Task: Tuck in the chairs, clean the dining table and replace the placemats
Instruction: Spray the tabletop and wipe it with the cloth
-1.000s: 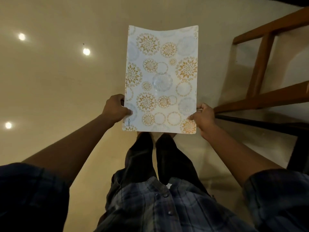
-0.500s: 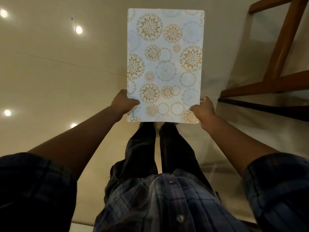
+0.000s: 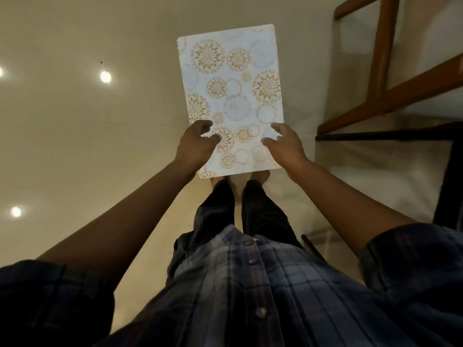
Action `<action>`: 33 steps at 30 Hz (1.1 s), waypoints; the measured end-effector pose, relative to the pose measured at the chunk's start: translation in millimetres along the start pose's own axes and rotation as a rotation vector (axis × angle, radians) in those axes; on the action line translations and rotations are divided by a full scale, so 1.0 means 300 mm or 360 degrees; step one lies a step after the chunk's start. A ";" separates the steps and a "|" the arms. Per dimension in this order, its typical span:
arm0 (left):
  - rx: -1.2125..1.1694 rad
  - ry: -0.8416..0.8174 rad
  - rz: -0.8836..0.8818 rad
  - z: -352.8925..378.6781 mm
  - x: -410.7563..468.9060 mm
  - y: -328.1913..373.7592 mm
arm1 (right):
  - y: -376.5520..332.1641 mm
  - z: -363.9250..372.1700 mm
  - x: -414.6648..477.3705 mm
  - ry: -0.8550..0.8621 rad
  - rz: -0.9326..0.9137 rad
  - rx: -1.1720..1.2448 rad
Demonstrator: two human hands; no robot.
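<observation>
Nearest, a plaid shirt (image 3: 250, 284) and dark trousers (image 3: 260, 211) fill the lower view. Beyond them the left hand (image 3: 198, 149) and right hand (image 3: 285, 149) hover over the near end of a floral placemat (image 3: 233, 91). Their fingers (image 3: 204, 124) are loosely spread and hold nothing; half a second ago both hands pinched its near corners. The placemat now sits slightly tilted above the toes (image 3: 260, 174); contact cannot be told. Farther off lie the glossy floor (image 3: 75, 146) and, to the right, a wooden chair frame (image 3: 380, 51).
</observation>
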State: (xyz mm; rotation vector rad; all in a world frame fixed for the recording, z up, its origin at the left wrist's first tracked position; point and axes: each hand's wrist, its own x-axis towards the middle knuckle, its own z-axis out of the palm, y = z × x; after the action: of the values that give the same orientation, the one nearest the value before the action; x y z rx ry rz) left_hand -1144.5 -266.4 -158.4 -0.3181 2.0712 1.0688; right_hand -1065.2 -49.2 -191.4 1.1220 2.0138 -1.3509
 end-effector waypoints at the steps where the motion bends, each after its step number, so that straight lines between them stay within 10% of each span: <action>1: 0.0003 -0.0015 0.0061 -0.001 -0.040 0.035 | -0.017 -0.012 -0.041 0.0015 -0.0032 0.0055; 16: 0.0284 -0.0463 0.0919 0.231 -0.539 0.505 | -0.021 -0.391 -0.659 0.0623 -0.0304 0.0910; 33: 0.0617 -0.0910 0.1496 0.984 -0.988 0.810 | 0.555 -1.034 -1.083 0.1269 -0.0331 0.1398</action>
State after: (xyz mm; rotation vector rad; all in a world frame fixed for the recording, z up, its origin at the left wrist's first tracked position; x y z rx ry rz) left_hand -919.0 77.6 96.2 1.1256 1.8072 1.0371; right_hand -727.2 143.6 88.1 2.1450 2.0763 -2.2714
